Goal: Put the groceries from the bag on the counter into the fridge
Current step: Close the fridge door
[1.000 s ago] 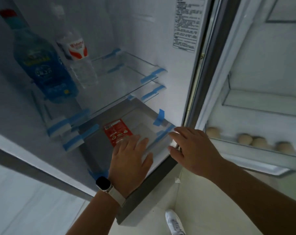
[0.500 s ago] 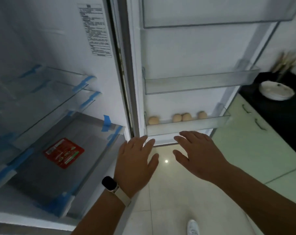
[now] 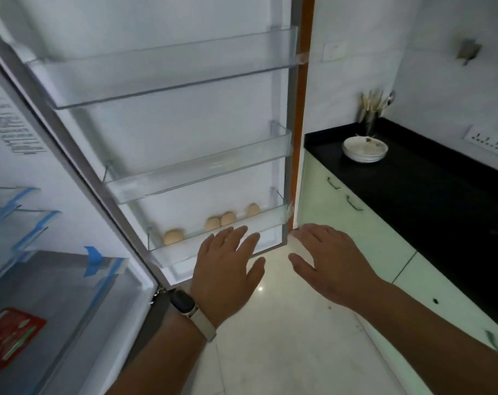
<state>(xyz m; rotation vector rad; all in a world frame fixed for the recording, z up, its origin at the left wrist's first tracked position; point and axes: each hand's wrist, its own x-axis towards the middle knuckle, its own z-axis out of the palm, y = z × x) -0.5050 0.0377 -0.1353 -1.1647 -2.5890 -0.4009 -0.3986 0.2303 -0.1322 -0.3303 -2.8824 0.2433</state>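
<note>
The fridge stands open on my left, its door (image 3: 185, 132) swung wide in front of me. A red packet (image 3: 11, 336) lies in the bottom drawer (image 3: 71, 303). Several eggs (image 3: 173, 236) sit in the lowest door shelf (image 3: 213, 243). My left hand (image 3: 228, 269), with a watch on the wrist, hovers flat with straight fingers just before that shelf and holds nothing. To its right, near the door's lower corner, my right hand (image 3: 327, 263) is spread open and empty. The grocery bag is out of view.
A black counter (image 3: 430, 201) over pale green cabinets (image 3: 356, 232) runs along the right wall. On it stand stacked white bowls (image 3: 364, 149) and a utensil holder (image 3: 372, 115). Glass fridge shelves (image 3: 16, 223) with blue tape show at left. Light tiled floor lies below.
My view has swung right from the fridge interior to the door and the counter. Both hands have left the bottom drawer and now hover in front of the door's lowest shelf.
</note>
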